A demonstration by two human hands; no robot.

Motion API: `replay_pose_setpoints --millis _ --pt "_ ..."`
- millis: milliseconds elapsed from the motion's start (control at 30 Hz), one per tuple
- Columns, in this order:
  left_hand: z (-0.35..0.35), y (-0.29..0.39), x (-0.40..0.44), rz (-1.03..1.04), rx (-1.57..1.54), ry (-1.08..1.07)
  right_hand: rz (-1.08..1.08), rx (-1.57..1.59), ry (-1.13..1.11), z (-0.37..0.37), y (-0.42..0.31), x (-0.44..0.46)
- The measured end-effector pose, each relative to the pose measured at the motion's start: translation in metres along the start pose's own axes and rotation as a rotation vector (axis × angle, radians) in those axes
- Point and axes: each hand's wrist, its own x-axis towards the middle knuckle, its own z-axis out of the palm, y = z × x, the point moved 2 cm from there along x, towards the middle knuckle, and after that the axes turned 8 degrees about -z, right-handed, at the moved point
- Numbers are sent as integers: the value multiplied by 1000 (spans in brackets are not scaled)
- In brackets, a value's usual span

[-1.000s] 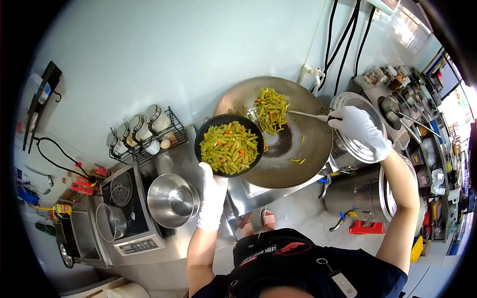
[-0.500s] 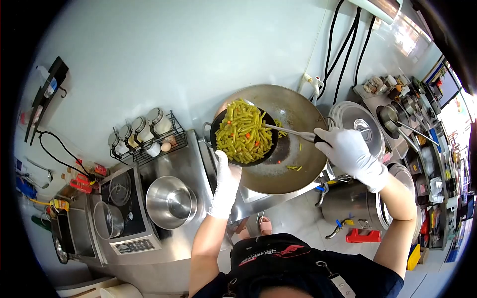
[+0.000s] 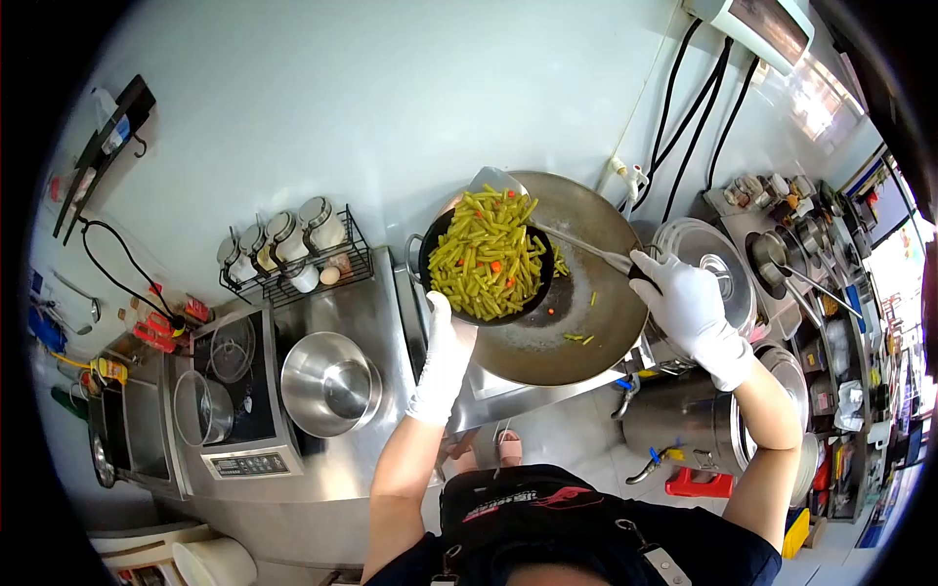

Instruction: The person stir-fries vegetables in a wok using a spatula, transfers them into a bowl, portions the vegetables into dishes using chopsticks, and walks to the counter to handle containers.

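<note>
My gloved left hand point(image 3: 448, 347) grips the near rim of a black bowl point(image 3: 543, 296), held over the left part of a large wok point(image 3: 606, 337). Green beans point(image 3: 481, 256) with bits of red pepper are heaped in the bowl. In my gloved right hand point(image 3: 681, 301) is the dark handle of a metal spatula point(image 3: 586, 248); its blade reaches across the bowl, partly hidden by the beans at the far rim. A few bean pieces lie loose on the wok's surface.
Left of the wok, steel bowls point(image 3: 330, 385) rest on the steel counter point(image 3: 293, 486). A wire rack point(image 3: 293, 280) with jars stands against the wall. Further left is an induction cooker point(image 3: 252, 463) with a glass pot. Large lidded pots point(image 3: 684, 425) stand on the right.
The bowl has moved right over the wok, and the spatula has carried beans from the wok onto the heap. The pile is taller, and far fewer beans show in the wok.
</note>
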Motion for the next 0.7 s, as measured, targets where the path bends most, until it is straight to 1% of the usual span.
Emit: replay_pose_setpoints --millis 67,167,300,333,433,467,600,633,700 --pt "0 -2 -3 -2 11 -14 30 251 -16 2 15 2" --pt "4 -5 -9 10 22 22 150 432 -133 -7 20 9" --pt "10 -6 -17 16 32 31 185 494 -142 -12 25 12" --pt "11 -6 -19 21 30 15 177 473 -121 -15 24 13" --pt "12 -4 -23 32 16 -24 175 506 -153 -20 31 16" --pt "13 -3 -25 35 6 -28 140 525 -117 -14 39 14" --pt "0 -2 -33 4 -90 41 173 568 -235 -14 55 13" --pt "4 -1 -39 -25 -169 28 129 532 -191 -5 63 10" --pt "16 3 -58 -222 -920 -140 98 483 -207 15 72 5"
